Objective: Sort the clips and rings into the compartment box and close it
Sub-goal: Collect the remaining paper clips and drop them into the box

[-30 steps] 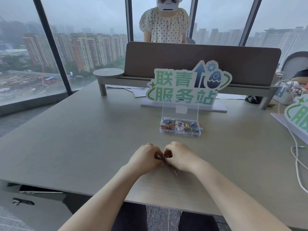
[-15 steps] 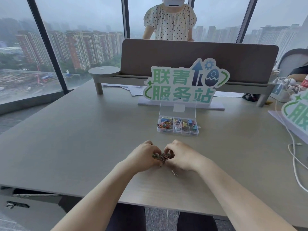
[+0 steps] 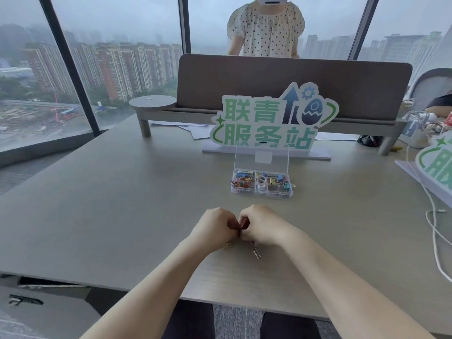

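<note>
Compared with half a second back, the little bundle pinched between the two hands looks different: what read as a greyish tangle of wire clips is now seen as a dark red-brown clump (image 3: 238, 225), bunched tighter and lifted a touch higher between the knuckles, so it seems the loose clips are being gathered up rather than sorted one by one yet. The left hand (image 3: 215, 227) is curled around one side of the clump and the right hand (image 3: 263, 227) is curled around the other, knuckles almost touching; exactly how many clips are held can't be told. One metal paper clip (image 3: 256, 253) is left on the table (image 3: 122, 204), just on the near side of the right hand, its long axis running from the hand toward the near table edge and slightly right. A small gold bit (image 3: 228, 245) peeks out under the left wrist; too small to name. The compartment box (image 3: 261, 184) sits well beyond the hands, toward the green sign (image 3: 269, 118), lid (image 3: 261, 155) stood up open, long axis left to right, already holding coloured clips, rings and binder clips. So transfer and closing are still to be done.
</note>
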